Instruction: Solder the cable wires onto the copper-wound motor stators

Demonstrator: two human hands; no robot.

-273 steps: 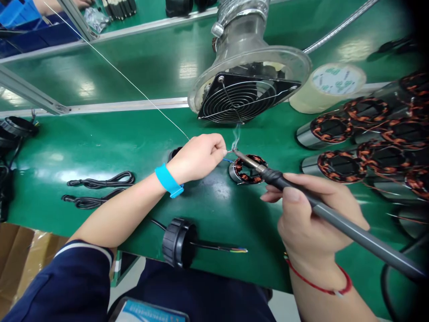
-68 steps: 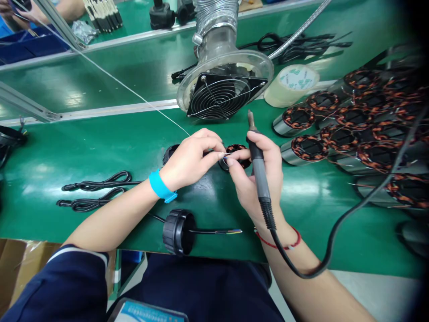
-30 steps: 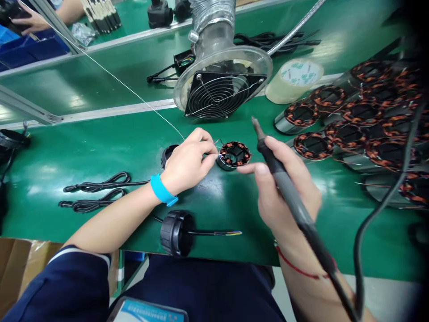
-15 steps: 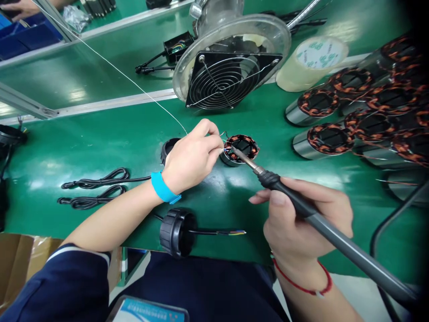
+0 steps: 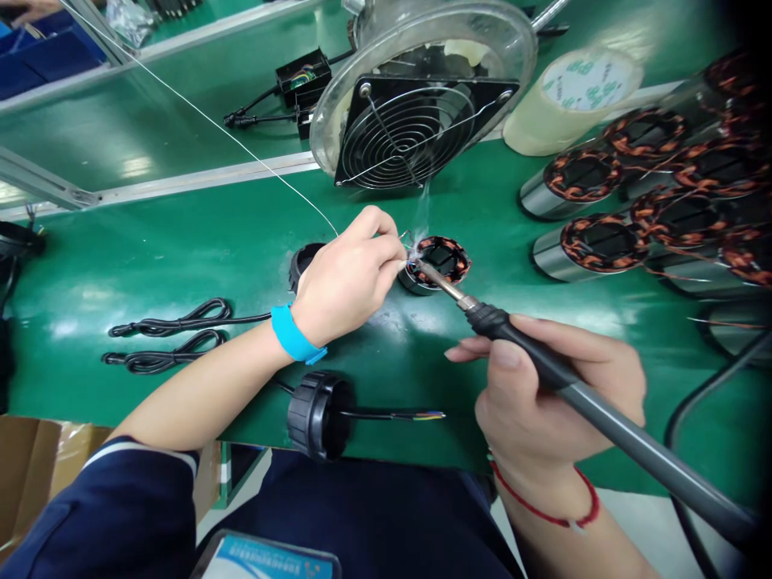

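Note:
My right hand [image 5: 560, 386] grips a soldering iron [image 5: 543, 358] like a pen, its tip at the left rim of a motor stator [image 5: 443, 261] with copper windings. Thin smoke [image 5: 423, 213] rises from that spot. Beside the stator, my left hand [image 5: 355, 265] is closed in a pinch at the same rim, with fine wires at the fingertips. A thin solder wire [image 5: 241, 145] runs down from the upper left to this hand. Exactly what lies between the fingertips is partly hidden. Behind the left hand, a black cap [image 5: 300, 261] is partly covered.
A fan with a wire guard [image 5: 401, 141] stands behind the stator. Several more stators [image 5: 603, 241] crowd the right, near a tape roll [image 5: 567, 100]. A black threaded cap [image 5: 314, 414] with a wired cable lies in front; coiled cables [image 5: 174, 354] lie left.
Smoke now rises from the iron's tip toward the fan. Both hands stay nearly in place at the stator; the view has shifted slightly.

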